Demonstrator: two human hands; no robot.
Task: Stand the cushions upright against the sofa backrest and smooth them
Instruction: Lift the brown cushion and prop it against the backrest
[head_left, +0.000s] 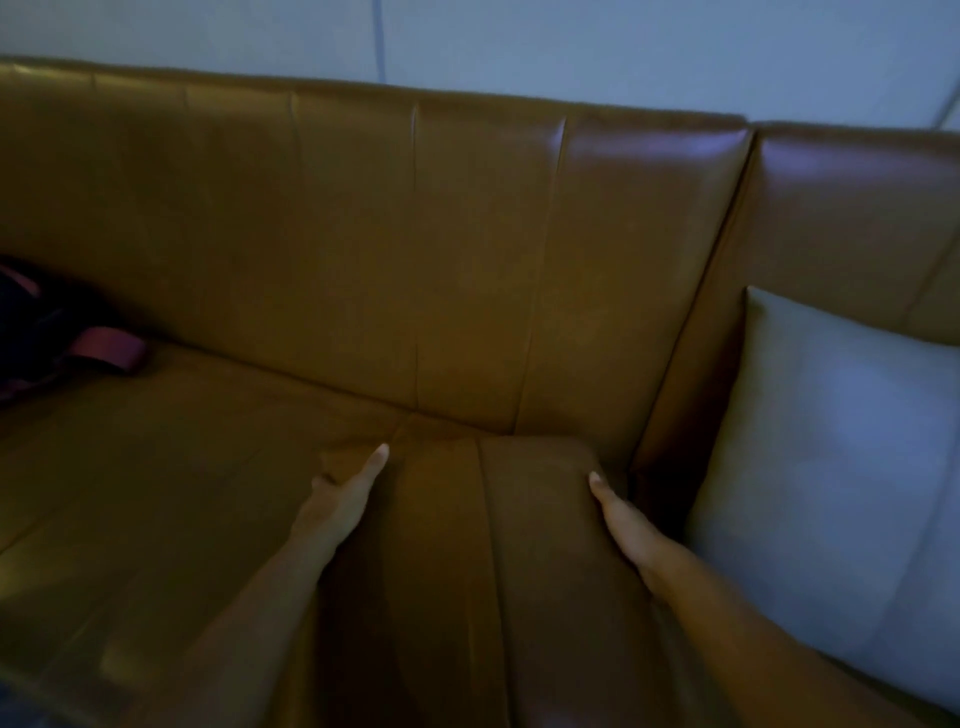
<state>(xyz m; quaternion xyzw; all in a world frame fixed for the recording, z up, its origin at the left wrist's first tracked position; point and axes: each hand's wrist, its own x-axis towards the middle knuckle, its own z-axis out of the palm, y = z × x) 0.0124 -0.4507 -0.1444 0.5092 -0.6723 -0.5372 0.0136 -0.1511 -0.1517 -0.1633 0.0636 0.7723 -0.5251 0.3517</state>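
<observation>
Flat, spread left hand (337, 501) and right hand (621, 519) clamping brown cushion (467, 545) sides, lying flat at 6 o'clock; next, tilt toward backrest (415, 260) at 12; pale cushion (831, 467) at 3

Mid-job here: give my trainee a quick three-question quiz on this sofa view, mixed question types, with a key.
1. True or false: the brown cushion stands upright against the backrest.
2. Which hands touch it? A) left hand only B) right hand only C) both
3. Fill in: the grey cushion is on the person's ____ side.

Key: 1 false, it lies flat on the seat; 2 C, one on each side; 3 right.
</observation>
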